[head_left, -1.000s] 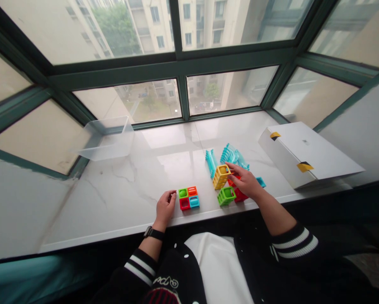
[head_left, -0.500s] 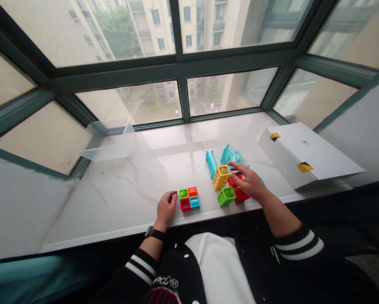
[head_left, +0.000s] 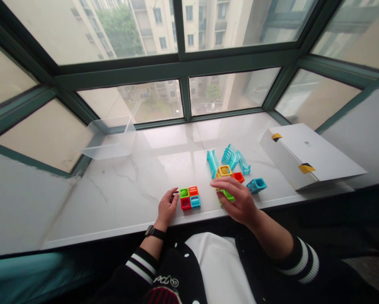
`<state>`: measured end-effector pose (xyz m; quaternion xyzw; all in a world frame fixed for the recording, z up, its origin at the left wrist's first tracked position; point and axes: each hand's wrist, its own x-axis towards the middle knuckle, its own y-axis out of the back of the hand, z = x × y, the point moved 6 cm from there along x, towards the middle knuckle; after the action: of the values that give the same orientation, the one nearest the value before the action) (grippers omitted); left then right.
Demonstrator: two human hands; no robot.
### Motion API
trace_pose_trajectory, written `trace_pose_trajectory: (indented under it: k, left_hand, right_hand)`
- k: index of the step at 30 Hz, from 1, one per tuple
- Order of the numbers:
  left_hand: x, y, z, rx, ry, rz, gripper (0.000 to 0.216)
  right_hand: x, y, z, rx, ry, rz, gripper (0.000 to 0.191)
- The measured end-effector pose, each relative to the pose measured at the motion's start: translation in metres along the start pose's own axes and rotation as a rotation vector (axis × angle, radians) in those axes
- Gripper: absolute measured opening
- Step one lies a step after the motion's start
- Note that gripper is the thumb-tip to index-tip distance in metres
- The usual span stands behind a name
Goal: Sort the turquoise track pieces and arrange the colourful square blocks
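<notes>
Now drawn nearer than before, right hand (head_left: 236, 202) gripping green cube (head_left: 227, 195) beside four-block square (head_left: 189, 197); left hand (head_left: 167, 207) fingers loosely curled, touching square's left edge

1. I sit at a white marble sill (head_left: 129, 185) under the window
2. A clear plastic tub (head_left: 111, 137) rests far left on it
3. A white box (head_left: 309, 156) lies at the right
4. Near my edge sits a square of four small blocks (head_left: 189, 198)
5. Right of it lie a yellow cube (head_left: 223, 171), a red cube (head_left: 239, 177), a blue cube (head_left: 256, 185) and teal ribbed pieces (head_left: 230, 157)
</notes>
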<state>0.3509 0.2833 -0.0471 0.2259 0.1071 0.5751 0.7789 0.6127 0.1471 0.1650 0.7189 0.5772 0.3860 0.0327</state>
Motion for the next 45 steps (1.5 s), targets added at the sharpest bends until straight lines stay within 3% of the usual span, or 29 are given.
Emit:
trace_pose_trajectory:
  k: [5, 8, 11, 20, 34, 45]
  left_hand:
    - [-0.001, 0.000, 0.009, 0.013, -0.138, -0.019, 0.033]
    - [-0.003, -0.002, 0.016, 0.053, -0.202, -0.068, 0.033]
    - [-0.004, -0.003, 0.021, 0.083, -0.231, -0.104, 0.033]
    - [-0.005, -0.003, 0.028, 0.054, -0.265, -0.126, 0.039]
    - [-0.005, -0.004, 0.028, 0.075, -0.249, -0.120, 0.029]
    - [-0.002, -0.001, 0.006, 0.004, -0.077, -0.024, 0.024]
  right_hand:
    - [-0.020, -0.088, 0.022, -0.079, -0.078, -0.408, 0.044]
    - [-0.036, -0.127, 0.045, -0.160, -0.144, -0.516, 0.049]
    - [-0.049, -0.148, 0.061, -0.223, -0.184, -0.595, 0.054]
    - [-0.062, -0.155, 0.074, -0.310, -0.231, -0.655, 0.069]
    - [-0.059, -0.152, 0.077, -0.297, -0.210, -0.617, 0.059]
    - [-0.060, -0.151, 0.081, -0.335, -0.247, -0.649, 0.062]
